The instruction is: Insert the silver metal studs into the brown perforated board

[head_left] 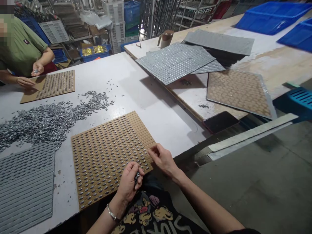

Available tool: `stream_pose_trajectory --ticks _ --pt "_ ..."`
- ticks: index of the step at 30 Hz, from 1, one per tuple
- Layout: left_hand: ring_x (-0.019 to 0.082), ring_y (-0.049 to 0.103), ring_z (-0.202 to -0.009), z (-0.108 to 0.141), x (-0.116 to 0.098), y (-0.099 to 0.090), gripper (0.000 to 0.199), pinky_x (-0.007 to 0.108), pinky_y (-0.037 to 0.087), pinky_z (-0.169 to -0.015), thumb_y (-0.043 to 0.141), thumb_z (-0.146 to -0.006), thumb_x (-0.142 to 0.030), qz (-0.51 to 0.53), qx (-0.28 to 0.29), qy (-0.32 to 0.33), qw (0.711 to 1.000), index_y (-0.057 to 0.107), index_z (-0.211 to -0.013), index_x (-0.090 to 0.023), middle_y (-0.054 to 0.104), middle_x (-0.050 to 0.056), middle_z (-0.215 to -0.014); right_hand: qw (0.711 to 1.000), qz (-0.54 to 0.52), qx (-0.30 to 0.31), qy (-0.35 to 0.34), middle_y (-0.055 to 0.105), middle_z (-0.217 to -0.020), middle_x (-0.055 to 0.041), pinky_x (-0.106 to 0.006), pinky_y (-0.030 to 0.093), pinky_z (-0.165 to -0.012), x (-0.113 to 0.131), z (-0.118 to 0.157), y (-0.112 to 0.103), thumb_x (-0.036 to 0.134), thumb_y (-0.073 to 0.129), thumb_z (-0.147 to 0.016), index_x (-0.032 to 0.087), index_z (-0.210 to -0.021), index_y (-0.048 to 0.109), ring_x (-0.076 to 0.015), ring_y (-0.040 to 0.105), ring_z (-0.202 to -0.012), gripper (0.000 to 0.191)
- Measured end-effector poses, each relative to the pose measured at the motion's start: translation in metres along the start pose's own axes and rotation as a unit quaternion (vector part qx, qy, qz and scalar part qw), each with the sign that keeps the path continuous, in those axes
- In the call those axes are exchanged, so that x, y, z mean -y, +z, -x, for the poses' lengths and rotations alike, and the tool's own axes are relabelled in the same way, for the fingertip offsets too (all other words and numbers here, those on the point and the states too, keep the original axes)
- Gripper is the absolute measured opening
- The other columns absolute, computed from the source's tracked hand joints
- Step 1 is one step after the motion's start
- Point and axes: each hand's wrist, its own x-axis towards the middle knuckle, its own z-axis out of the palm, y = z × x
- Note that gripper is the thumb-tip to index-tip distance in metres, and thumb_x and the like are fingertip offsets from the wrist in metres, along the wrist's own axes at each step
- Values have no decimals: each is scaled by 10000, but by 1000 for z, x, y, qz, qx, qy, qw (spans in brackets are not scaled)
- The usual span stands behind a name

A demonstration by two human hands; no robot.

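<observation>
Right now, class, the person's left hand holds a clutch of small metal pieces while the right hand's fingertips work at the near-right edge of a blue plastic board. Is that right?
Not quite. The board is brown, not blue plastic, as the head view shows. The rest holds: the left hand is closed on small metal pieces, and the right hand pinches at the board's near-right edge.

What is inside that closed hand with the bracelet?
The left hand is curled over the brown slotted board, and a few small shiny metal pieces peek out between its fingers. How many more lie deeper in the palm is hidden.
</observation>
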Motion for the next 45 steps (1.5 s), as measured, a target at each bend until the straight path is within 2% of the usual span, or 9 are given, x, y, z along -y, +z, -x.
stream_pose_trajectory --ticks 4,8,13,19,23,30,40,42,45 --pt "14 372 -454 -2 4 -1 339 120 198 -344 749 -738 -403 22 -4 -16 1000 562 -837 -138 523 -25 -683 998 -43 9 -34 612 -695 1 -249 440 -602 13 27 -12 309 557 -878 200 -781 583 -138 555 -635 148" --pt "23 406 -524 -3 7 5 380 112 235 -369 792 -701 -362 39 11 -25 999 625 -912 -93 503 -14 -695 992 -63 67 -85 666 -818 -22 -257 472 -694 24 46 -11 286 541 -910 213 -906 642 -150 606 -752 125" --pt "25 367 -482 -4 12 10 359 119 221 -358 813 -677 -334 20 -17 -12 1000 584 -865 -132 501 -33 -634 994 -74 47 -68 662 -815 -36 -266 474 -686 21 56 0 306 563 -905 197 -893 658 -153 605 -749 145" --pt "25 339 -452 -6 15 11 387 127 196 -350 821 -656 -351 11 -25 -24 999 589 -881 -139 479 -52 -579 989 -140 46 -12 669 -830 -27 -257 483 -698 10 56 6 298 576 -896 194 -897 663 -149 619 -764 136" --pt "32 346 -440 -4 13 10 404 135 210 -357 826 -635 -362 -38 -42 -13 998 598 -880 -137 470 -61 -541 990 -131 54 -14 664 -819 -26 -257 475 -700 9 55 5 308 587 -888 186 -886 658 -147 610 -754 141" --pt "29 313 -406 -2 13 6 374 148 203 -370 817 -637 -368 -81 -49 -5 996 561 -809 -156 428 -86 -473 981 -153 114 16 669 -817 -22 -248 468 -691 7 49 3 325 572 -892 174 -851 645 -146 604 -757 173" --pt "22 260 -374 2 13 3 368 158 169 -362 809 -650 -374 -99 -34 -12 994 526 -763 -167 359 -109 -437 982 -70 163 -63 644 -777 -4 -223 424 -611 24 50 -7 225 548 -878 187 -842 611 -122 560 -687 82" --pt "24 286 -391 2 12 4 352 154 173 -356 785 -681 -386 -85 -31 -11 996 530 -774 -162 428 -84 -481 985 -64 151 -61 655 -798 -11 -231 443 -628 20 48 -9 222 534 -878 191 -885 622 -129 575 -700 94" --pt "45 414 -490 2 9 6 329 146 237 -363 695 -767 -416 -29 -21 -14 999 568 -884 -136 596 13 -717 993 -37 90 -68 656 -832 -32 -264 475 -703 6 37 -12 212 499 -888 195 -923 641 -153 604 -771 148"
